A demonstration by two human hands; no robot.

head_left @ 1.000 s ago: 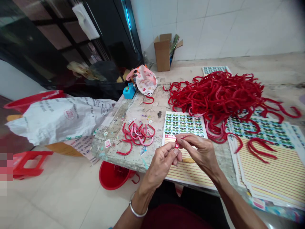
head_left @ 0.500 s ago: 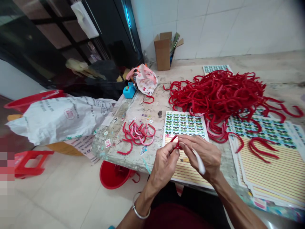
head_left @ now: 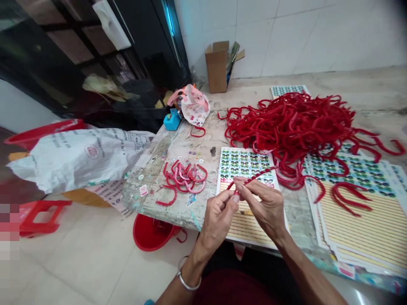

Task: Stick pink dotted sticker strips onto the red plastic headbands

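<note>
My left hand (head_left: pixel 219 214) is closed on one end of a thin red headband (head_left: pixel 259 173), thumb against finger. My right hand (head_left: pixel 265 205) pinches the same headband close beside the left fingertips. From there its scalloped free part slants up to the right, and a short end shows left of the fingers. Both hands are above a printed sheet (head_left: pixel 251 231) with rows of small eye-like pictures and striped yellow strips. A small pile of red and pink curved headbands (head_left: pixel 187 178) lies to the left. The large heap of red headbands (head_left: pixel 292 123) is behind my right hand.
More printed sheets (head_left: pixel 365 228) lie at the right with loose bands on top. A cardboard box (head_left: pixel 216 72), a patterned bag (head_left: pixel 195 106) and a blue tape dispenser (head_left: pixel 172 121) stand at the back. A red bucket (head_left: pixel 152 233) is below the table's left edge.
The white slip by my right palm is no longer seen. My right hand has shifted slightly left, and the headband's scalloped length now shows above it. My left hand has barely moved.
</note>
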